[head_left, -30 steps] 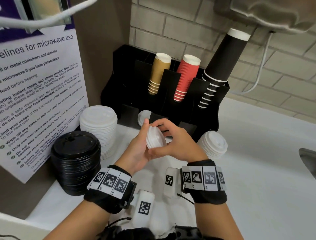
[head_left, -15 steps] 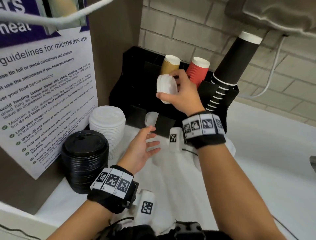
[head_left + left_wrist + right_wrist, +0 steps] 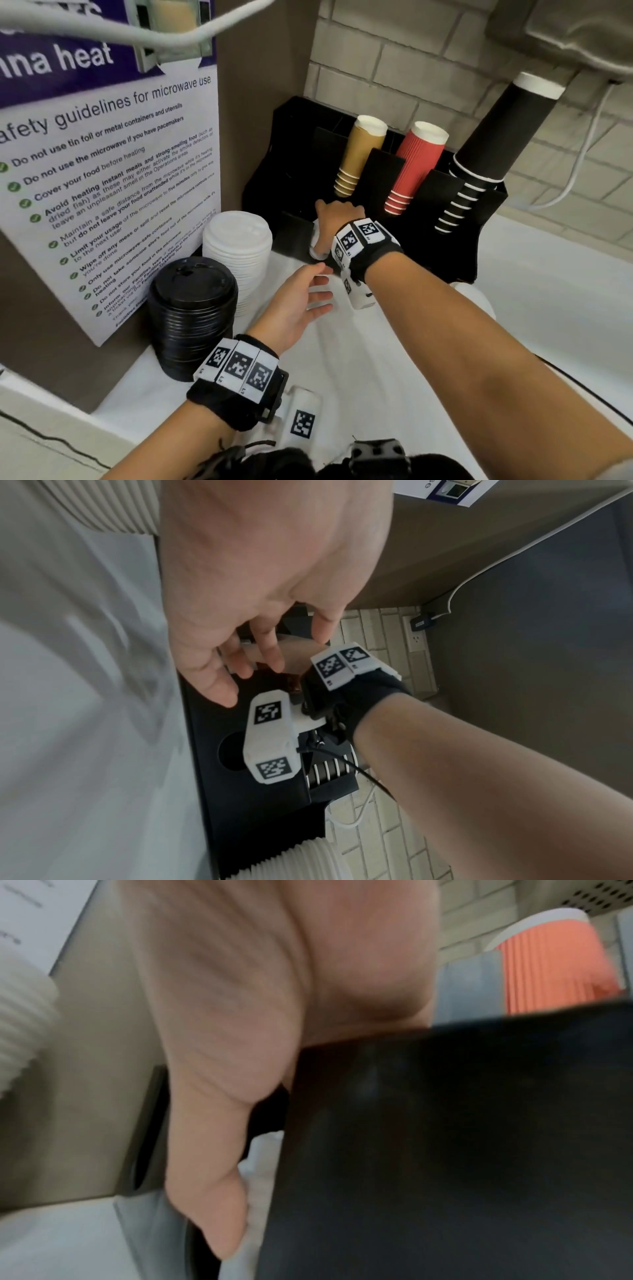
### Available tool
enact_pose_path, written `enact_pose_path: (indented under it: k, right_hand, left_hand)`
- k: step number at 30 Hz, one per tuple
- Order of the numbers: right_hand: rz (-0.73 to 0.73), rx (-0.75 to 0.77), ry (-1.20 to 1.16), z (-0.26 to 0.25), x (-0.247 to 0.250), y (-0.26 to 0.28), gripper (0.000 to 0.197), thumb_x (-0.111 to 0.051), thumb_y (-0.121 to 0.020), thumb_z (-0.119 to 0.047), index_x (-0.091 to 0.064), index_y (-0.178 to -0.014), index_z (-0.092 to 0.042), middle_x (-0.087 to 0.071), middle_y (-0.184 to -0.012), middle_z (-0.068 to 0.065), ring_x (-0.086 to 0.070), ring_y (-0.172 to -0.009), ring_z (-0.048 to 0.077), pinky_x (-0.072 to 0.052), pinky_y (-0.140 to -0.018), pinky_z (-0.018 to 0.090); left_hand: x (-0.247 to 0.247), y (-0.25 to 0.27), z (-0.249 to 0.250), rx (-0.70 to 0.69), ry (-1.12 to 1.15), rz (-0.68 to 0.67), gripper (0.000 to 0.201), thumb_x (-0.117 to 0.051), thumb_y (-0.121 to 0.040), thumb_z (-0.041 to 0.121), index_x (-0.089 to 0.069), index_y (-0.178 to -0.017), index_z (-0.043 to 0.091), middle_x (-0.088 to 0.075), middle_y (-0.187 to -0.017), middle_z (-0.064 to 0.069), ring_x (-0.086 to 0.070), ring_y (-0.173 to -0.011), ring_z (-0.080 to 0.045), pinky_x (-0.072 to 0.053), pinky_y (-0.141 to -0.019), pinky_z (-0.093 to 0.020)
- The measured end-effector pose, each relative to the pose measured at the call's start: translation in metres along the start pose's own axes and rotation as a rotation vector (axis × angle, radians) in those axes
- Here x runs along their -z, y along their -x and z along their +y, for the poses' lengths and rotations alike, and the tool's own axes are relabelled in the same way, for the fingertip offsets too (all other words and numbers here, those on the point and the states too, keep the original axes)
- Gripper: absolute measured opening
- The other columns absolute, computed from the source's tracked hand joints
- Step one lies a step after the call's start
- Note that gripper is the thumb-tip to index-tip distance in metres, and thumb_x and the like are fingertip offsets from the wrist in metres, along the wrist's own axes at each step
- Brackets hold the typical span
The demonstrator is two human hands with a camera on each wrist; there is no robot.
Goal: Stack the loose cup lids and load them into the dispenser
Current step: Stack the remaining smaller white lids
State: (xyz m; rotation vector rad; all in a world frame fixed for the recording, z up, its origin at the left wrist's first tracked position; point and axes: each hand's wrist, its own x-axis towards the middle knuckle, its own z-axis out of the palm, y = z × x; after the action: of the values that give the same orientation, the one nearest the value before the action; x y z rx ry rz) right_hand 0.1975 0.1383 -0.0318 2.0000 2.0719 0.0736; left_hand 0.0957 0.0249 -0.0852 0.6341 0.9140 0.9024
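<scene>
Nearest, above the white counter (image 3: pixel 376 370): left hand (image 3: pixel 301 301) hovering palm inward, fingers straight and loosely spread, holding nothing. Left of it, a stack of black lids (image 3: pixel 191 315) and, just beyond, a taller stack of white lids (image 3: pixel 239 246). To the right, partly hidden behind the right forearm, another white stack (image 3: pixel 476 294).

Farther on, right hand (image 3: pixel 334 222) reaching down into a low front slot of the black dispenser (image 3: pixel 294 154). At that hand's left edge, inside the slot, a small batch of white cup lids (image 3: pixel 315 241). Farthest, three tilted columns of cups, tan (image 3: pixel 359 154), red (image 3: pixel 414 164) and black (image 3: pixel 496 137), against a brick wall.

Step in hand, by judgement: seating the batch. Keep the lids nested and square. Slide them fully down against the slot's wall. Let go only once settled, then withdraw straight up without dragging the top lid out. Left hand best kept close, ready to steady.

Only in the right wrist view: thumb (image 3: pixel 205 1150) lying along the white lids, fingers hidden behind a black wall, so grip or mere press impossible to tell. Only in the left wrist view: a round opening (image 3: pixel 229 753) in the dispenser's front face. Only from the head view: the whole layout, and which slot.
</scene>
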Motion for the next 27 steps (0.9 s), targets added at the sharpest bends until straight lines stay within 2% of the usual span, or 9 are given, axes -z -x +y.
enact_pose_path:
  k: [5,10,13,17,20,24,27]
  right_hand:
    - [-0.006,-0.008,0.018,-0.002,-0.007,-0.001,0.081,-0.078,-0.07,-0.028,-0.035,-0.137,-0.013,-0.055,-0.122,0.011,-0.054,-0.111,0.031,-0.039,-0.076,0.035]
    - [-0.009,-0.028,0.0,-0.003,-0.007,0.0,0.082,-0.078,-0.072,-0.027,-0.034,-0.14,-0.013,-0.039,-0.133,0.012,-0.049,-0.117,0.031,-0.041,-0.074,0.035]
    - [-0.01,-0.026,0.04,-0.004,-0.009,0.0,0.08,-0.077,-0.073,-0.027,-0.036,-0.139,-0.011,-0.042,-0.133,0.012,-0.046,-0.119,0.03,-0.044,-0.083,0.036]
    - [0.005,0.006,0.014,-0.004,-0.011,0.0,0.074,-0.077,-0.075,-0.025,-0.04,-0.137,-0.011,-0.049,-0.128,0.01,-0.052,-0.115,0.029,-0.043,-0.072,0.035]
    - [0.036,0.029,-0.003,-0.004,-0.012,0.002,0.066,-0.076,-0.076,-0.02,-0.044,-0.133,-0.009,-0.051,-0.125,0.01,-0.054,-0.113,0.029,-0.044,-0.071,0.035]
    - [0.079,0.057,-0.049,-0.003,-0.011,0.006,0.055,-0.074,-0.074,-0.009,-0.05,-0.123,-0.008,-0.058,-0.115,0.01,-0.061,-0.102,0.029,-0.045,-0.063,0.034]
    - [0.098,0.065,-0.033,-0.004,-0.013,0.008,0.056,-0.074,-0.074,-0.009,-0.049,-0.125,-0.009,-0.057,-0.115,0.01,-0.061,-0.102,0.029,-0.043,-0.062,0.034]
  left_hand:
    - [0.001,0.0,-0.003,-0.003,-0.011,0.004,0.023,-0.051,-0.098,0.031,-0.069,-0.099,0.016,-0.059,-0.103,-0.005,-0.06,-0.096,-0.022,-0.053,-0.079,-0.031]
    - [0.0,0.001,-0.004,-0.006,-0.019,-0.003,0.023,-0.052,-0.098,0.031,-0.07,-0.096,0.017,-0.06,-0.102,-0.003,-0.061,-0.096,-0.021,-0.052,-0.077,-0.03]
    - [0.0,0.002,-0.004,-0.014,-0.028,-0.005,0.022,-0.052,-0.098,0.031,-0.07,-0.096,0.017,-0.06,-0.102,-0.003,-0.061,-0.097,-0.021,-0.052,-0.078,-0.03]
    - [0.003,0.005,-0.006,-0.016,-0.023,-0.01,0.021,-0.052,-0.098,0.029,-0.069,-0.097,0.016,-0.059,-0.102,-0.003,-0.061,-0.097,-0.021,-0.053,-0.08,-0.031]
    - [0.004,0.007,-0.006,-0.018,-0.015,-0.015,0.021,-0.052,-0.098,0.028,-0.068,-0.099,0.015,-0.059,-0.101,-0.003,-0.061,-0.095,-0.02,-0.053,-0.08,-0.031]
    - [0.004,0.008,-0.007,-0.024,-0.017,-0.013,0.021,-0.054,-0.097,0.028,-0.069,-0.101,0.015,-0.06,-0.102,-0.003,-0.062,-0.095,-0.02,-0.053,-0.08,-0.03]
    - [0.005,0.009,-0.008,-0.024,-0.017,-0.015,0.02,-0.054,-0.097,0.028,-0.069,-0.101,0.015,-0.06,-0.102,-0.003,-0.061,-0.097,-0.021,-0.053,-0.081,-0.03]
